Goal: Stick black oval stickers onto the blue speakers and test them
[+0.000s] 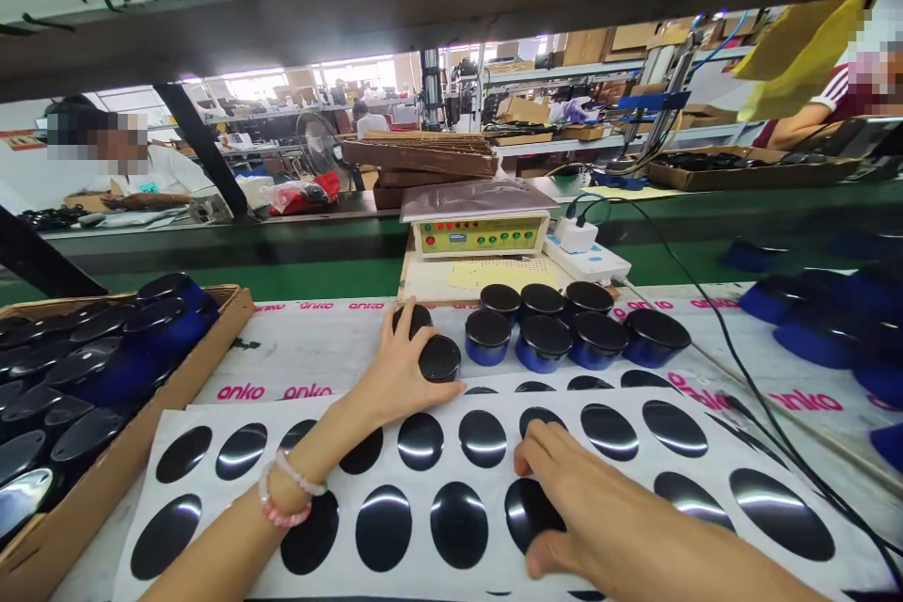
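Note:
My left hand, with a beaded bracelet on its wrist, grips black-topped round parts on the table, one behind the other. My right hand is over a white sheet of glossy black discs, its fingers curled around one disc near the sheet's middle. Whether that disc is lifted cannot be seen. Beyond the sheet, several blue parts with black tops stand in two rows, to the right of my left hand.
A cardboard box of blue-black parts sits at the left, with more parts at the right. A control unit and a power strip stand behind. Black cables cross the right side. A shelf beam hangs above.

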A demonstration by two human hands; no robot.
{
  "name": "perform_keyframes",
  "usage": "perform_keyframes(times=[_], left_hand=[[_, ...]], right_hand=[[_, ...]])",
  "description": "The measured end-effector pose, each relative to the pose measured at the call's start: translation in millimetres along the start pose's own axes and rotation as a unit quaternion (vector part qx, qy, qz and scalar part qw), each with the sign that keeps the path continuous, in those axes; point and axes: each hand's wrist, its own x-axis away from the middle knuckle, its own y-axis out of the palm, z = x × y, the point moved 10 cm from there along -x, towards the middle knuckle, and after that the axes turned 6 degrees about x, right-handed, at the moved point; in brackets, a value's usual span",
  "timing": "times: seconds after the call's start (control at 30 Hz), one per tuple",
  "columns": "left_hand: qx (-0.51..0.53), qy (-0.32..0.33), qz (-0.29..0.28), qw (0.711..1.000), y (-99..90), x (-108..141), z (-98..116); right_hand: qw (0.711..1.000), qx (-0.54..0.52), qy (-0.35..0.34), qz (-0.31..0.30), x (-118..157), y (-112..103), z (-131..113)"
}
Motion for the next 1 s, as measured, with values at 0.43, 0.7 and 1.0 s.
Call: perform_keyframes(times=[0.43,0.7,1.0], left_hand=[[-0.006,-0.015,0.118,0.993,-23.8,11,5],[0.240,0.000,-0.151,0.959,37.2,39,84],[0.290,-0.014,-0.154,0.944,58.2,49,76]], right_hand=[[0.952,-0.235,-0.104,0.166,47,-27,44],[0.834,-0.444,0.025,0.326,58,-42,74],[0.811,-0.511,0.038,0.284,17,-5,49]])
